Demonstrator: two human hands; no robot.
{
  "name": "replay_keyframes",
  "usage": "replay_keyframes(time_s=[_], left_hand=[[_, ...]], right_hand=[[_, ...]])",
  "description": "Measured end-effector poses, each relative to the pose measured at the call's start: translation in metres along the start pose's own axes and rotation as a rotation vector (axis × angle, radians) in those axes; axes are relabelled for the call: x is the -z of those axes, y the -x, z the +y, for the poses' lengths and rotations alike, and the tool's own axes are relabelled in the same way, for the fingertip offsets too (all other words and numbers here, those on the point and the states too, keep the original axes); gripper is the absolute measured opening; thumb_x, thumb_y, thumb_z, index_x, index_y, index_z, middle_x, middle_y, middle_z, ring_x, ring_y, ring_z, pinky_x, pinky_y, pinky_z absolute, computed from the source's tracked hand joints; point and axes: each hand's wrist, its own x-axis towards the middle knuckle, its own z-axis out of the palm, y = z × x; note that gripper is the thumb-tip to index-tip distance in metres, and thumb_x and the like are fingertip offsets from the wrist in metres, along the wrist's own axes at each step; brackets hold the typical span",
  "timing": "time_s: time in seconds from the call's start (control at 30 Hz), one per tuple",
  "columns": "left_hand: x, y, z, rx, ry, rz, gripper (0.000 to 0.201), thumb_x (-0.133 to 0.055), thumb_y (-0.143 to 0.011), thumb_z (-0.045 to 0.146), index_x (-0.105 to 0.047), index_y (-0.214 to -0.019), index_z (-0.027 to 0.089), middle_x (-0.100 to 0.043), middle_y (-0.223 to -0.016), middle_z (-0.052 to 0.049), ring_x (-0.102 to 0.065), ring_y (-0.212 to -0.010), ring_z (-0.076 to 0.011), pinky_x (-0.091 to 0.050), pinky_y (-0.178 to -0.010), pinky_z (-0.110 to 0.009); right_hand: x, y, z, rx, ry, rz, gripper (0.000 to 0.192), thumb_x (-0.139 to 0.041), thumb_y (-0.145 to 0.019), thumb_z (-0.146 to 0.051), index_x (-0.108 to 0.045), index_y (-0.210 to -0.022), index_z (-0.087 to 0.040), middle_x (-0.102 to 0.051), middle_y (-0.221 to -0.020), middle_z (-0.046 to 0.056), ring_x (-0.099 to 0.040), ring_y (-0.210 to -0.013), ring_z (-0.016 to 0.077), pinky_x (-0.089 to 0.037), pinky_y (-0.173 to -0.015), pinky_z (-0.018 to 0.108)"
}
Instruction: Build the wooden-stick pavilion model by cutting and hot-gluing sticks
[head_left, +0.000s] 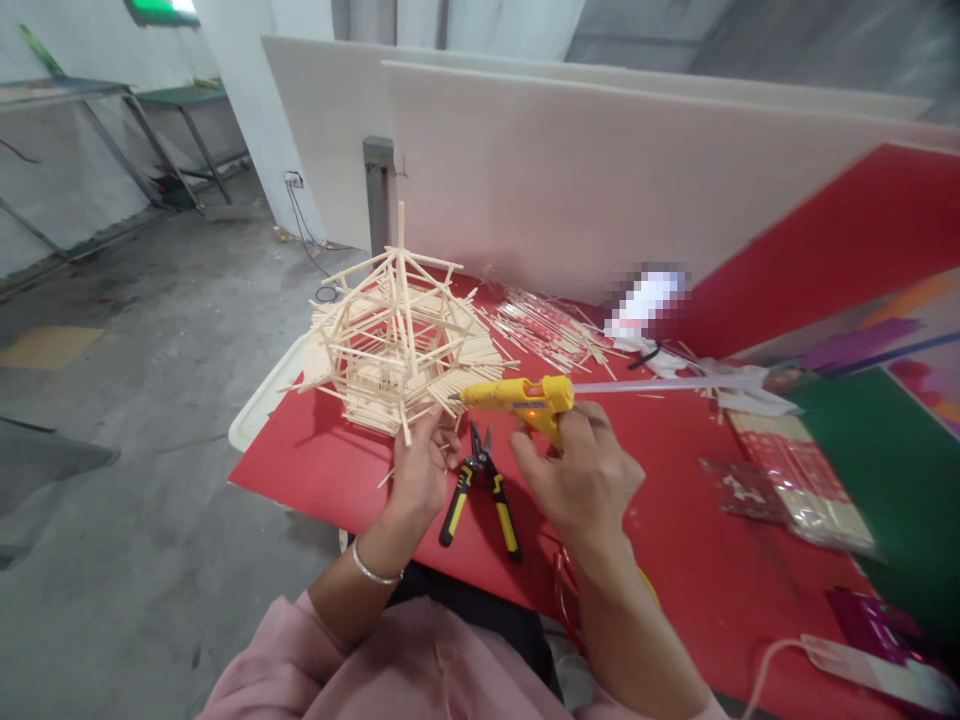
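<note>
A pavilion-like model of thin wooden sticks [405, 345] stands on the red table, with an open, pointed roof frame above a wider slatted tier. My left hand [424, 465] is closed at its near lower edge, fingers curled against the sticks and partly hidden by them. In my right hand [589, 470] is a yellow glue gun [525, 395], its small light glowing orange. The nozzle points left at the model's slatted tier, close to my left fingertips. A long clear glue stick [660, 385] extends from the gun's back. Between my hands lie black-and-yellow cutters [482, 490], blades apart.
Loose sticks and clear wrappers [551, 325] lie behind the model on the red tabletop [660, 510]. Packaged sticks [802, 480] and a small bag [746, 490] are at right. A power strip [877, 675] lies near right. White boards [600, 180] stand behind the table.
</note>
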Motion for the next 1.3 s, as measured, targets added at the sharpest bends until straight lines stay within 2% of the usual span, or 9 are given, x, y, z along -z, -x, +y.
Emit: replay_keyframes(time_s=[0.1, 0.2, 0.8, 1.3], left_hand=[[-0.010, 0.001, -0.003, -0.046, 0.003, 0.100, 0.032, -0.076, -0.066, 0.039, -0.055, -0.075, 0.017, -0.055, -0.060, 0.005, -0.048, -0.044, -0.0046, -0.027, -0.038, -0.017], [-0.015, 0.000, -0.004, -0.076, 0.027, 0.138, 0.032, -0.076, -0.065, 0.037, -0.054, -0.074, 0.017, -0.053, -0.059, 0.006, -0.045, -0.044, -0.0042, -0.025, -0.037, -0.017], [-0.023, -0.001, 0.000, -0.053, 0.032, 0.172, 0.021, -0.071, -0.067, 0.028, -0.054, -0.075, 0.017, -0.057, -0.060, 0.004, -0.047, -0.044, -0.0054, -0.024, -0.039, -0.017], [-0.027, -0.001, 0.000, -0.021, 0.056, 0.168, 0.021, -0.067, -0.070, 0.032, -0.054, -0.077, 0.017, -0.056, -0.061, 0.003, -0.046, -0.044, -0.0068, -0.024, -0.038, -0.017]], right_hand=[[-0.001, 0.002, 0.002, -0.012, -0.009, 0.010, 0.027, -0.057, -0.081, -0.038, -0.063, -0.095, -0.015, -0.067, -0.084, 0.007, -0.058, -0.061, 0.0152, -0.031, -0.049, 0.025], [-0.003, 0.003, 0.005, -0.018, -0.035, 0.017, 0.029, -0.058, -0.080, -0.038, -0.062, -0.098, -0.016, -0.068, -0.086, 0.006, -0.059, -0.062, 0.0148, -0.031, -0.050, 0.024], [-0.010, 0.005, 0.007, -0.029, -0.148, 0.048, 0.026, -0.058, -0.079, -0.036, -0.062, -0.095, -0.016, -0.069, -0.093, 0.007, -0.060, -0.066, 0.0152, -0.035, -0.053, 0.025], [-0.009, 0.006, 0.007, -0.023, -0.130, 0.033, 0.026, -0.058, -0.081, -0.039, -0.062, -0.093, -0.016, -0.069, -0.093, 0.006, -0.057, -0.063, 0.0143, -0.032, -0.051, 0.026]])
